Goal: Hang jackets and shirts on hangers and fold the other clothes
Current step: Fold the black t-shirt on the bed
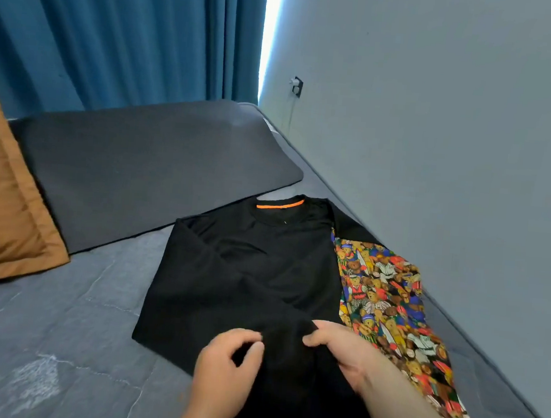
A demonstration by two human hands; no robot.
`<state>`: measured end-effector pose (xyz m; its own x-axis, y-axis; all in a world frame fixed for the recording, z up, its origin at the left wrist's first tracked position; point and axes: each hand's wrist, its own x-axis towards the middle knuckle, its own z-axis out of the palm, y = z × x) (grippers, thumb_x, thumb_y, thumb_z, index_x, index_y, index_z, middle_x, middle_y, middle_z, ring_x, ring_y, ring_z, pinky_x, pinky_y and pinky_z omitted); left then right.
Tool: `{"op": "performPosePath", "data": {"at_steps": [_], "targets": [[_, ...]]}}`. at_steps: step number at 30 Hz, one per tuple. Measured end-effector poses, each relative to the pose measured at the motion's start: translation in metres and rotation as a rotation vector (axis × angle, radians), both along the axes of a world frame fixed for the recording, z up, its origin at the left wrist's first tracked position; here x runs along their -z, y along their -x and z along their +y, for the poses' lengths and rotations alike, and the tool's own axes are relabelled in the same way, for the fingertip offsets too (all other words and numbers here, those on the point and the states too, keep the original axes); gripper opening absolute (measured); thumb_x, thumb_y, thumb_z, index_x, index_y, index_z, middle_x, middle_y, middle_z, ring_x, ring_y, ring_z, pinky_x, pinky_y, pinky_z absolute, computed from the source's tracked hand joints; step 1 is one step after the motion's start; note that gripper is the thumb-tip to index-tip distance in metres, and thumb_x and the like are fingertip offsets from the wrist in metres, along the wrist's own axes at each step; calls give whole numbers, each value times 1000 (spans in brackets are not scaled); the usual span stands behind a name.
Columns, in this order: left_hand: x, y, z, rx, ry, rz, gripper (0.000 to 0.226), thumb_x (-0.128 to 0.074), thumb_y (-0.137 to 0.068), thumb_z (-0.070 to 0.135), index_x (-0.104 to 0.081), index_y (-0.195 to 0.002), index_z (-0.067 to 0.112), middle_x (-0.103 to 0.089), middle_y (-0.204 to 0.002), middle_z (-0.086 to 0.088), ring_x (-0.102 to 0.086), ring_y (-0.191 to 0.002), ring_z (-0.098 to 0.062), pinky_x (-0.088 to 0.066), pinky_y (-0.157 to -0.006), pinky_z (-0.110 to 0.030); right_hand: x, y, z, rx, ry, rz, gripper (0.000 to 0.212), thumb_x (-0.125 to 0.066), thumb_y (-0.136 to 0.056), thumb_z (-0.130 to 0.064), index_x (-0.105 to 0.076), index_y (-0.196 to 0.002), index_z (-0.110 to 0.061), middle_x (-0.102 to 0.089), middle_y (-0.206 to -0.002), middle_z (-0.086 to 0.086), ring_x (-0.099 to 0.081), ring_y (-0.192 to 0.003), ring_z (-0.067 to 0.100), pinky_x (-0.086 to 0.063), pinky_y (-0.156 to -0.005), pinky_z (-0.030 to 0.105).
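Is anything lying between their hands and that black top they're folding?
No. Both the left hand and right hand already pinch the black top at its near end, with nothing between. The bear-print cloth lies partly under it, beside the right hand.

Two bare hands: left hand [222, 363], right hand [338, 352]. No gloves, rings, watch or wristband visible. Right forearm [410, 407] bare to frame edge, no sleeve in view. Left wrist bare too, cut off at btm.

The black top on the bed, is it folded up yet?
Partly: the black top has one sleeve folded across, while both hands grip its lower part.
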<state>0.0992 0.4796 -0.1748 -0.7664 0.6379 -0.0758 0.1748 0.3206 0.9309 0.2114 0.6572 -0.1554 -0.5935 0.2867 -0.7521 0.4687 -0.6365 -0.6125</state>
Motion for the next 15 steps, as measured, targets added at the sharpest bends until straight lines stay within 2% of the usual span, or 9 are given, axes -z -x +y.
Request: {"op": "performPosePath", "data": {"at_steps": [1, 2, 3, 5, 7, 8, 11, 13, 15], "targets": [[11, -1, -7, -246, 48, 61, 28, -76, -77, 10, -66, -83, 36, -65, -93, 14, -61, -97, -11, -45, -89, -29, 6, -7, 1, 6, 3, -15, 38, -44, -81, 13, -68, -109, 5, -65, -115, 28, -63, -108, 43, -44, -103, 55], [22, 1, -12, -438, 84, -9, 24, -77, -77, 10, -66, -91, 27, -61, -95, 5, -60, -98, -20, -42, -88, -31, 9, -15, 0, 19, 7, -22, 38, -44, -84, 11, -68, -113, 2, -66, -116, 26, -63, -110, 41, -44, -104, 53], [32, 6, -14, -561, 108, -193, 29, -76, -79, 13, -63, -105, 16, -58, -101, -2, -58, -101, -25, -41, -89, -32, 10, -22, -1, 29, 10, -14, 37, -46, -87, 9, -66, -117, 0, -67, -116, 23, -64, -110, 38, -45, -103, 50], [51, 23, -12, -623, -28, -605, 50, -72, -86, 18, -49, -128, 5, -56, -115, -10, -56, -105, -23, -43, -94, -33, 18, -42, -6, 47, 47, 8, 34, -48, -92, 2, -64, -121, -2, -67, -118, 21, -64, -111, 36, -48, -98, 47], [61, 47, -10, -687, -124, -676, 62, -72, -86, 18, -39, -137, 6, -53, -127, -12, -57, -112, -24, -45, -100, -38, 27, -61, -16, 18, 107, 42, 33, -50, -92, 2, -62, -123, -3, -65, -122, 21, -63, -113, 35, -48, -95, 47], [64, 58, -7, -734, -154, -684, 65, -74, -84, 17, -38, -137, 6, -53, -130, -13, -59, -110, -25, -49, -98, -39, 35, -69, -19, -43, 106, 21, 35, -53, -91, 3, -60, -125, -3, -64, -122, 21, -63, -112, 36, -49, -94, 47], [66, 85, 1, -881, -242, -774, 56, -77, -81, 17, -41, -124, 9, -58, -120, -13, -62, -87, -21, -55, -72, -35, 56, -86, -23, -202, 28, -136, 38, -67, -85, -3, -57, -122, -4, -65, -107, 18, -66, -98, 33, -52, -94, 51], [68, 93, 2, -936, -252, -772, 55, -79, -78, 16, -40, -116, 14, -57, -117, -13, -62, -90, -24, -56, -79, -40, 69, -87, -26, -200, -32, -213, 39, -75, -82, -18, -61, -116, -7, -67, -99, 13, -66, -93, 28, -55, -87, 46], [71, 99, -1, -929, -262, -739, 53, -80, -77, 18, -42, -113, 15, -58, -112, -12, -62, -95, -25, -54, -88, -43, 76, -74, -32, -281, -136, -243, 49, -82, -74, -33, -65, -114, -12, -71, -98, 5, -68, -93, 22, -56, -78, 36]]}}
